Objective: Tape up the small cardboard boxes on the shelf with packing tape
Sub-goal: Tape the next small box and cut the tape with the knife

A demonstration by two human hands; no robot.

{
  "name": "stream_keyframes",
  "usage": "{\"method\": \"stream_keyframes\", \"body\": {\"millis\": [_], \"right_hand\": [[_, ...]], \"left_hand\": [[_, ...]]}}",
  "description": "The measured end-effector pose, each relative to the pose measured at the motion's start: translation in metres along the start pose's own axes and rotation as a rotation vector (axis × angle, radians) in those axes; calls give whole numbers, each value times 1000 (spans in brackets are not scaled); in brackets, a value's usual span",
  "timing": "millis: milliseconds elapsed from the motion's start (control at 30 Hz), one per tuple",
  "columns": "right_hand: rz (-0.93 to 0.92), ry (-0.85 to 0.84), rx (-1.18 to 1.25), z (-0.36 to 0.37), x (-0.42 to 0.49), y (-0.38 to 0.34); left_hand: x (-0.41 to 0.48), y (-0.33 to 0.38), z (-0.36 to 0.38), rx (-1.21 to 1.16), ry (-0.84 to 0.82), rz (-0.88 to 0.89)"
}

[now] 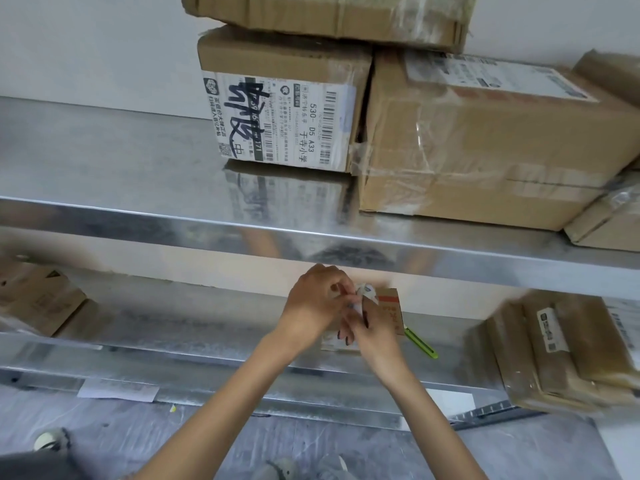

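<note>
Over the box (392, 308), my left hand (317, 301) and right hand (372, 332) pinch the tape (361, 295). Best pull it taut and straight.

Bright, even light, with soft shadow beneath the upper shelf (104, 161). Its steel has a hazy sheen and mirrors the labelled box (280, 119). Shelf edges bow with wide-angle distortion; left hand (311, 299), right hand (375, 329) and the boxes at lower right (561, 351) smear with blur

Shelf (242, 223) of shiny, reflective metal; boxes (485, 150) of matt brown cardboard under glossy clear tape.
</note>
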State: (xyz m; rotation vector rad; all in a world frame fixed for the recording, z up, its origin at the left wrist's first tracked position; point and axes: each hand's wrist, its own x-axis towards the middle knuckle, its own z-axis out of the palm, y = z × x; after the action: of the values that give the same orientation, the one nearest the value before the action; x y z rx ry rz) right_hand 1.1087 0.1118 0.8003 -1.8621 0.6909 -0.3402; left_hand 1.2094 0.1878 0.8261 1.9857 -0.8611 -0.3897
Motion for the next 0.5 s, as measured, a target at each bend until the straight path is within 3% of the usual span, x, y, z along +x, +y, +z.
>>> {"method": "stream_keyframes", "body": {"millis": [133,233,333,500], "right_hand": [[8,120,10,1,5,0],[-102,177,-78,0,0,-1],[-186,122,-230,3,-6,6],[-157,47,-169,7,-11,12]], "left_hand": [[-18,-1,16,-48,139,37],[-28,-7,25,-328,214,-212],[-31,-15,29,-661,174,-477],[-31,-14,33,-823,160,-541]]}}
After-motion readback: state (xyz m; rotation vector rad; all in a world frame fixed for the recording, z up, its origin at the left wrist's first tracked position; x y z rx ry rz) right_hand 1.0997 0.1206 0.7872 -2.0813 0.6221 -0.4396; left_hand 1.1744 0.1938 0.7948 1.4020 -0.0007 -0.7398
